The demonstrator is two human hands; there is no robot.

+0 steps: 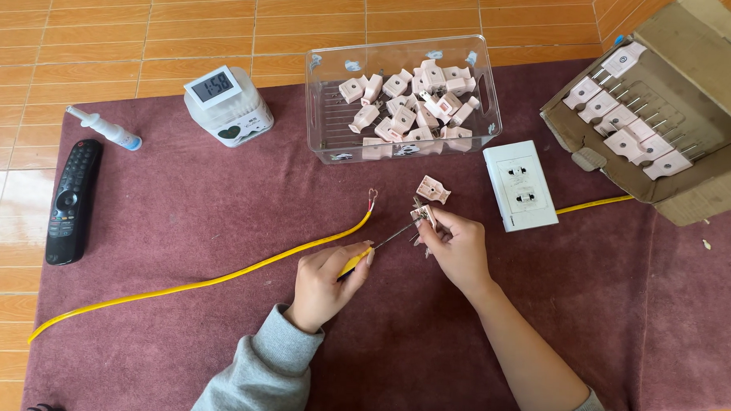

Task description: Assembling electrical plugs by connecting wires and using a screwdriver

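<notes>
Near edge: both our forearms come in from the bottom, grey sleeves. Our left hand (324,281) is closed around a yellow-handled screwdriver (378,245); shaft runs up and to the right, tip landing at the plug half. Our right hand (455,247) pinches that pink plug half (424,216) in the fingertips, held just above the bench.

Key relation: plug half sits up-right of our left hand, right at the screwdriver tip. Tool's long axis is diagonal, lower-left to upper-right. Right hand is the nearer one, already on the part.

Just beyond, a second loose plug half (432,189) lies flat on the bench. Yellow cable (217,279) runs from the left edge to a stripped end (372,199) near the hands, apart from them.

Farther: white wall socket (520,185) to the right, clear bin of pink plugs (402,97), cardboard box (668,119) with plugs in rows, white digital clock (227,103), black remote (72,201), small white tube (105,128).

Surface: maroon cloth-covered bench (178,223) over an orange tiled floor (80,25). Daylight, nobody else in view.
</notes>
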